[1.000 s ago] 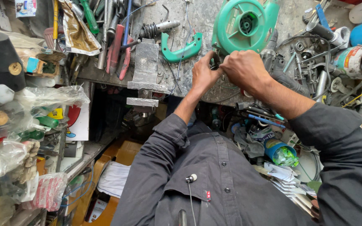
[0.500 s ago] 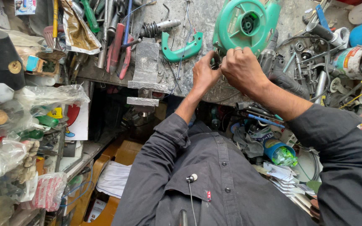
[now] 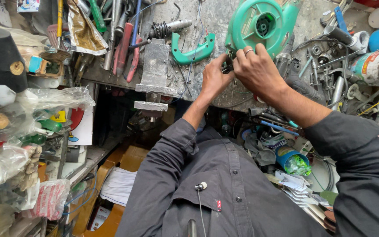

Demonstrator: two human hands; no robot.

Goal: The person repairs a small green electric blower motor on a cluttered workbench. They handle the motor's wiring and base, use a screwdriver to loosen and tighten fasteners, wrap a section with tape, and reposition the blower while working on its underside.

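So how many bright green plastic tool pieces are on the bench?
2. The big round green housing lies at the far edge, just beyond the right hand. The curved green handle piece lies left of it, past the left hand. Clutter may hide more.

a worn grey workbench (image 3: pixel 216 17) carries a green round housing (image 3: pixel 259 26), a green handle (image 3: pixel 192 52) and a vise (image 3: pixel 155 72).

Pretty bright, even daylight on the table (image 3: pixel 207 94), no harsh glare. Under its front edge it drops into deep shadow. The wide lens bends everything toward the frame edges, and the plastic bags (image 3: pixel 9 145) left of the table look soft and slightly washed out.
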